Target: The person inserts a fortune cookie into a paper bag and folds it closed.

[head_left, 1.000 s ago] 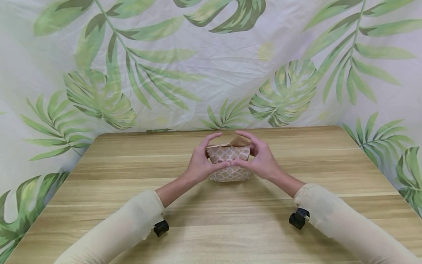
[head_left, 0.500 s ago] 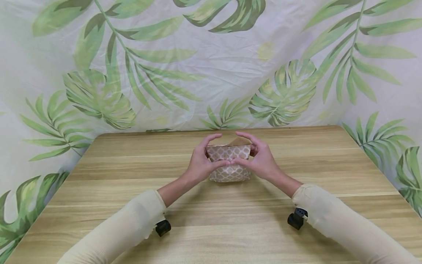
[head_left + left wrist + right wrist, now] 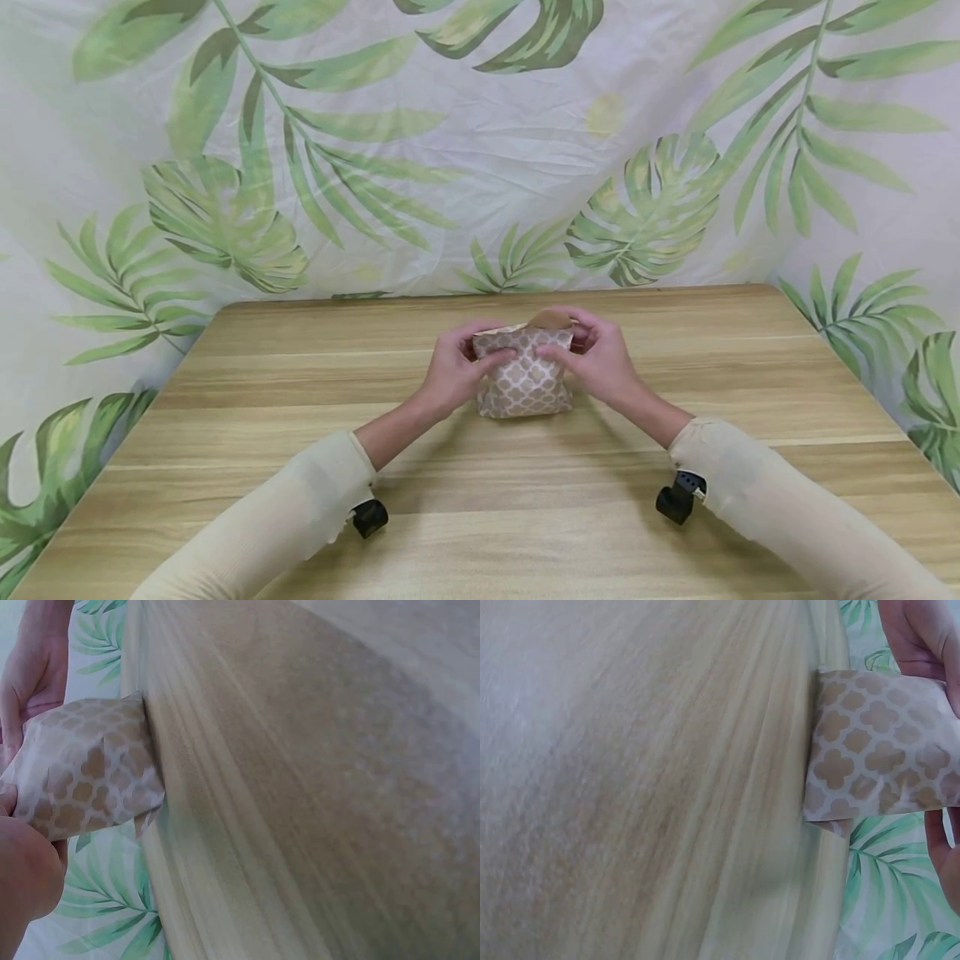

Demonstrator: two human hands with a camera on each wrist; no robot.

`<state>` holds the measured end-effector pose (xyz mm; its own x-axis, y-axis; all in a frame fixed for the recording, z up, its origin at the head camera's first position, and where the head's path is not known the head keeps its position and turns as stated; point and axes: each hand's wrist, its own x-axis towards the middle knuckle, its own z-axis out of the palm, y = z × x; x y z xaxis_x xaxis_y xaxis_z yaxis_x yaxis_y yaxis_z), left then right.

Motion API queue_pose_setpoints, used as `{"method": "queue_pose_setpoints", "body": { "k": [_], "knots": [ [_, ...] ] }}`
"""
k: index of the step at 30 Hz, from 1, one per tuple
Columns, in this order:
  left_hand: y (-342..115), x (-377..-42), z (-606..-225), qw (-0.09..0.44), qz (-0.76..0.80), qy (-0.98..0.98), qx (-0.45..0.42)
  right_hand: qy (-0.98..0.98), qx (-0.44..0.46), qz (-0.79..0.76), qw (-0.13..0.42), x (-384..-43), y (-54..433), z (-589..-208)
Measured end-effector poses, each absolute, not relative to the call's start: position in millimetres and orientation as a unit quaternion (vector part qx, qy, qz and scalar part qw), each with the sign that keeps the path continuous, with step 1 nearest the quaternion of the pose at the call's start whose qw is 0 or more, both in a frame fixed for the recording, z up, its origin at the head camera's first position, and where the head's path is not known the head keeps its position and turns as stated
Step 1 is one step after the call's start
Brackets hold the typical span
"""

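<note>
A small brown paper bag [image 3: 525, 385] with a white lattice pattern stands on the table in the middle of the head view. At its left top edge my left hand [image 3: 456, 367] pinches the paper, thumb on the near side and fingers behind. My right hand [image 3: 600, 354] grips the right top edge in the same way, with a plain brown flap [image 3: 550, 319] of the back panel showing beside its fingers. Both wrist views show the patterned bag [image 3: 90, 769] with its base at the tabletop. What the bag holds is hidden.
The wood-grain table [image 3: 480, 517] stretches out on all sides of the bag. Behind it hangs a white cloth [image 3: 495, 192] printed with green leaves. Small black cameras [image 3: 371, 518] hang below both cream sleeves [image 3: 300, 508].
My thumbs, which met at the bag's middle, have moved apart and up toward its top corners. The raised index fingers have come down onto the rim. More of the front panel shows.
</note>
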<state>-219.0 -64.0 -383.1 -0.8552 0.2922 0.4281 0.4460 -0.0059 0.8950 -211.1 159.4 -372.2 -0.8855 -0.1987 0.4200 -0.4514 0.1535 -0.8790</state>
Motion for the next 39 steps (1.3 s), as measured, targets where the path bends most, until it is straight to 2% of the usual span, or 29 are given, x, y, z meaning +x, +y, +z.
{"method": "queue_pose_setpoints", "body": {
  "k": [10, 20, 25, 34, 39],
  "knots": [
    [-67, -218, -381, 0.037, -0.664, -0.703, -0.252, -0.763, 0.185, 0.616, 0.067, -208, 160, -368],
    [-70, -215, -381, -0.014, -0.706, -0.686, -0.174, -0.748, 0.179, 0.639, 0.011, -207, 163, -366],
    [-71, -214, -380, -0.031, -0.72, -0.674, -0.164, -0.731, 0.182, 0.657, -0.012, -207, 166, -366],
    [-75, -213, -381, -0.03, -0.736, -0.658, -0.157, -0.726, 0.159, 0.669, 0.03, -206, 169, -367],
    [-77, -213, -380, -0.025, -0.732, -0.659, -0.17, -0.716, 0.138, 0.684, 0.024, -205, 169, -369]
  ]
}}
